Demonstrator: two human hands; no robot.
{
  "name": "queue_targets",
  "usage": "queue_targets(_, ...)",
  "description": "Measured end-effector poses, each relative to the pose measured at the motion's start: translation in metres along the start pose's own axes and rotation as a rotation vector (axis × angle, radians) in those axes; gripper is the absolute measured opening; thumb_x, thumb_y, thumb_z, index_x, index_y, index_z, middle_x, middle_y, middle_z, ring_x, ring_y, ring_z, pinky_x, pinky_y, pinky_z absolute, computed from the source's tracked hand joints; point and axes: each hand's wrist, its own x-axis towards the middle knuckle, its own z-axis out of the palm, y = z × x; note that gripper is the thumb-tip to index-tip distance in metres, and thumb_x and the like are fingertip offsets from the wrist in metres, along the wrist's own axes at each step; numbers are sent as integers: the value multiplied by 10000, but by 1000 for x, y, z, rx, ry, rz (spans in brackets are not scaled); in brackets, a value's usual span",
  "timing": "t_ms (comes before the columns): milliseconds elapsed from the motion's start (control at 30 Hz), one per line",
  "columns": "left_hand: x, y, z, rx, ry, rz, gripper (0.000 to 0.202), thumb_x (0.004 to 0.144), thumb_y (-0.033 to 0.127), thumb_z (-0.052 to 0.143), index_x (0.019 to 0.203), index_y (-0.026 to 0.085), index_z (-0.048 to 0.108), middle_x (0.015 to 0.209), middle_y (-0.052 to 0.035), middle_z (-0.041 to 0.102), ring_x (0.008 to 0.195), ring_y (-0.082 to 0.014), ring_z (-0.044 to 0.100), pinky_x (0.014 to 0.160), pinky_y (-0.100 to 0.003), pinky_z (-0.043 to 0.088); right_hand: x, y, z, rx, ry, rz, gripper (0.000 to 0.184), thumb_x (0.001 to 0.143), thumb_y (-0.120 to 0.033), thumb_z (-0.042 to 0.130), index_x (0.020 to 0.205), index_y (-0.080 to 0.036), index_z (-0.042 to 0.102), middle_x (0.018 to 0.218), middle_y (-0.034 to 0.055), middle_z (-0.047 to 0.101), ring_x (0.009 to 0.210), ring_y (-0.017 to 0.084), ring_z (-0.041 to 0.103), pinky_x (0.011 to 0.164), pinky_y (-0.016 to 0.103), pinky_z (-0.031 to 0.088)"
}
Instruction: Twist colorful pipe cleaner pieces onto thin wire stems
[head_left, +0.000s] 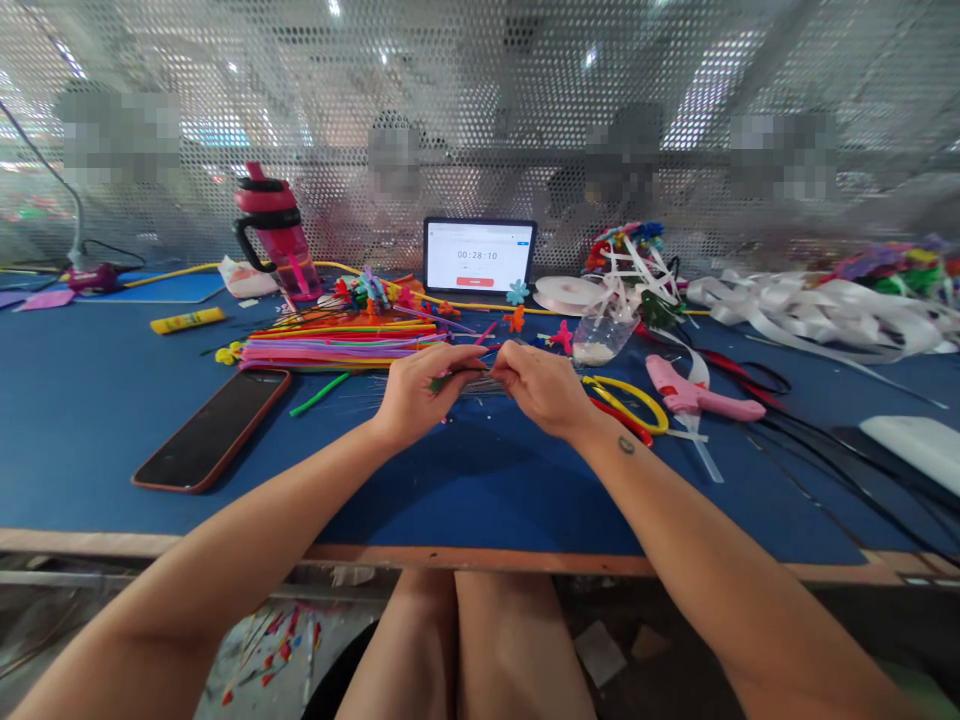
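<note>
Over a blue-topped workbench [225,500], the left hand [411,395] and right hand [544,388] meet at frame centre, fingers [459,357] pinched narrow on a slim green stem [454,380], apparently to steady it between them. A bundle of multicoloured pipe cleaners [341,350] lies just left, within easy reach; a pink glue gun [697,392] sits nearby at right.

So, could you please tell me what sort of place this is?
Probably a handicraft workshop: the blue worktable holds coloured pipe cleaners, a pink hot glue gun and loops of white ribbon.
</note>
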Motion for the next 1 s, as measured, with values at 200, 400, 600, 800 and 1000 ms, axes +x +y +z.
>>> queue_targets(200,-1,0,1,-89,-16,-58,268,814,149,544,1076,175,595,896,-35,694,830,-119,658,785,-241,536,2,-2,-5,95,-30,24,220,892,-335,371,722,-205,424,641,-12,555,586,109,489,556,228,296)
queue_targets(400,-1,1,2,-141,-28,-91,282,818,139,531,1093,171,585,898,-40,693,840,-121,660,793,-234,536,3,-1,-8,70,-53,31,254,898,-353,365,707,-201,438,637,-7,558,588,112,489,556,231,296)
queue_targets(600,-3,0,1,-133,-35,-153,274,795,137,547,1065,153,594,933,-62,692,843,-142,670,777,-239,548,2,2,-7,1,-43,-6,243,909,-385,352,846,-198,494,682,1,582,617,118,525,558,233,305)
queue_targets(800,-4,0,3,-191,-36,-178,283,788,136,555,1069,147,587,917,-70,695,847,-164,674,777,-258,565,1,0,-5,-88,56,-100,212,920,-318,353,840,-202,512,777,26,628,722,132,553,599,241,334)
queue_targets(1000,-3,4,5,-264,-37,-187,289,811,145,533,1099,148,560,895,-53,687,849,-147,671,802,-258,568,0,-1,-3,-53,62,-87,242,922,-331,349,805,-195,510,698,21,589,696,131,540,605,244,344)
